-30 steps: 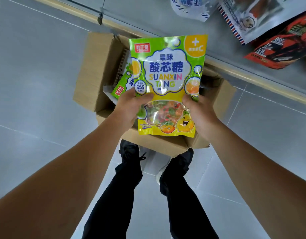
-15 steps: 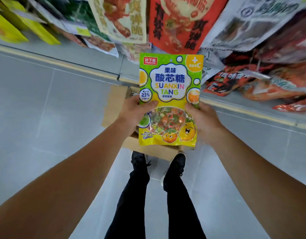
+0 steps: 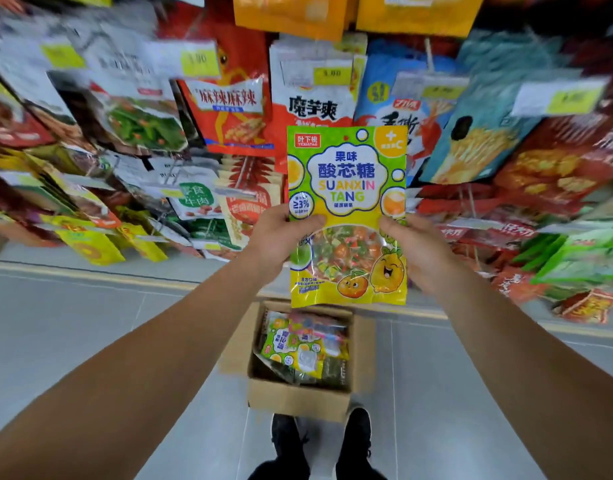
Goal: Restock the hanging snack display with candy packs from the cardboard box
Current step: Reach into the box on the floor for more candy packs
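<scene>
Candy pack, a flat glossy green-and-yellow plastic pouch with a clear window showing coloured sweets, is held upright in front of the hanging snack display, above the open brown cardboard box on the grey tiled floor. More packs of the same kind lie inside that box.

To hang it well, I judge the top edge should go up to a free peg, with the pouch kept square and printed face outward. No hang hole shows at its top and no empty peg is plain among the blurred bags, so the slot needs finding first. Gripping nearer the top would steady the limp upper half for threading.

Both forearms reach forward and up, roughly symmetrical. The left hand pinches the pouch's left edge at about mid-height, thumb across the front and fingers behind. The right hand pinches the right edge likewise, thumb on the front near the window.
</scene>
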Demonstrator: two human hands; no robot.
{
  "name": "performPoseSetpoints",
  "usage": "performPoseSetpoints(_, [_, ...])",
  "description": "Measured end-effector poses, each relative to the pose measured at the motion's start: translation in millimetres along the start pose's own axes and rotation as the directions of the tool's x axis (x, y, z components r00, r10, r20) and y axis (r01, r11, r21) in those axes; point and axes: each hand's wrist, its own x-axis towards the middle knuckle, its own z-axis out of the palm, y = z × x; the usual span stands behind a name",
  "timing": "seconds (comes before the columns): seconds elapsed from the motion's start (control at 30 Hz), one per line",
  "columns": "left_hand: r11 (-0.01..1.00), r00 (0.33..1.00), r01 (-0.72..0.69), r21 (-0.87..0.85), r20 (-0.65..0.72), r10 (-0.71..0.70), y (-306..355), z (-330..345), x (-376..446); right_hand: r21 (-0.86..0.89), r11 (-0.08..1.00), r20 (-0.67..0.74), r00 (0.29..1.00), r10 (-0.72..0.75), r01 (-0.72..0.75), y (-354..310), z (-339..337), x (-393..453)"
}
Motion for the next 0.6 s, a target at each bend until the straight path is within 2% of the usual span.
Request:
performPoseSetpoints(0.27, [0.961, 0.956, -0.277, 0.017, 0.104, 0.274, 135.1, 18.4, -18.6, 0.099, 0.958, -0.070, 0.962, -0.263, 0.269, -118.2, -30.3, -53.1])
performPoseSetpoints(0.4, [0.910, 0.900, -0.414, -0.017, 0.144, 0.412, 193.8, 28.6, -33.4, 0.065, 0.915, -0.106, 0.914, -0.391, 0.399, -166.0, -45.1, -77.2])
performPoseSetpoints(0.6, [0.824, 0.810, -0.567, 0.000, 0.181, 0.557, 266.3, 45.9, -59.1, 0.099, 0.846, -0.164, 0.847, -0.505, 0.523, -224.5, -69.5, -103.4])
